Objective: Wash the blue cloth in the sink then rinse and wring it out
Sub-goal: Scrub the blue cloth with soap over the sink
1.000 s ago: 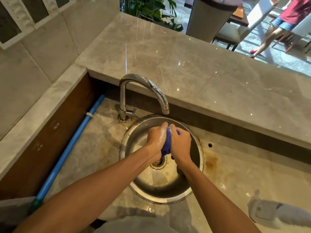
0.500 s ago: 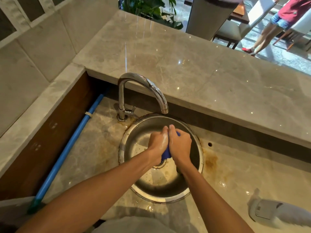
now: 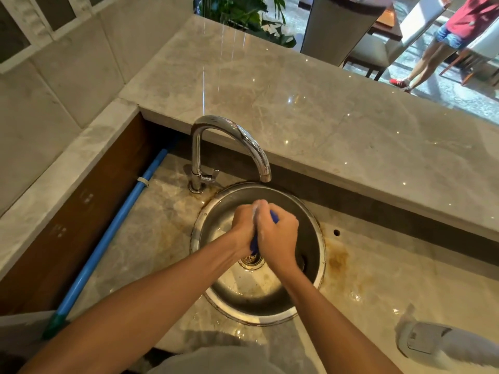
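Observation:
Over the round steel sink (image 3: 320,255), my left hand (image 3: 244,225) and my right hand (image 3: 278,234) press tightly together around the blue cloth (image 3: 253,245). Only thin slivers of the cloth show between the palms, one at the top near the knuckles and one below above the drain (image 3: 251,261). Soap suds cling to my left fingers. The chrome tap (image 3: 229,130) curves over the sink's far rim, and no water is seen coming from its spout.
A blue pipe (image 3: 108,236) runs along the left edge of the stained lower counter. A raised marble counter (image 3: 324,117) stands behind the sink. A grey-white object (image 3: 442,346) lies at the lower right. A person stands beyond the counter at top right.
My hands have squeezed closer together and shifted slightly, so less of the blue cloth shows than a second ago. The view has tilted a little.

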